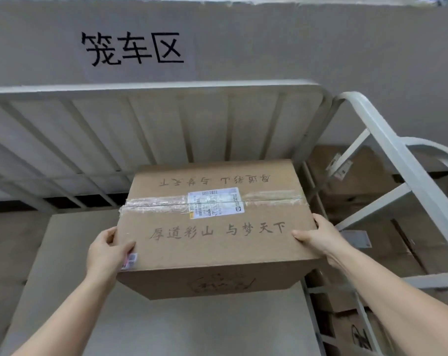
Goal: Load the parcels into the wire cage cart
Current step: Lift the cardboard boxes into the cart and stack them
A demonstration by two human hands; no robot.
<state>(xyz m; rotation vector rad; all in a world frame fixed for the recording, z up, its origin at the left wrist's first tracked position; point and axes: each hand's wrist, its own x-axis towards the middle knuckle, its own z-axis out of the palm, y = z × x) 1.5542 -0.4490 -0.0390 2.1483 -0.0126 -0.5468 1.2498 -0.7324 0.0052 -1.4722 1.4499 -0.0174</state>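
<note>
Parcel: my cardboard box point(212, 227) hangs in the air above the cart floor point(187, 325), long axis left to right.
Grip: my left hand point(107, 250) and right hand point(317, 237) are clamped on its two short ends, equally near.
Edges: cart back rail point(153, 88) ahead, side frame point(387, 155) close on the right.
Room: open floor below and to the left.

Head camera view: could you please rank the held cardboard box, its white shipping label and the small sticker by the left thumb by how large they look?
1. Cardboard box, held between left hand and right hand.
2. White shipping label across the taped seam.
3. Small sticker, partly covered by the thumb.
</note>
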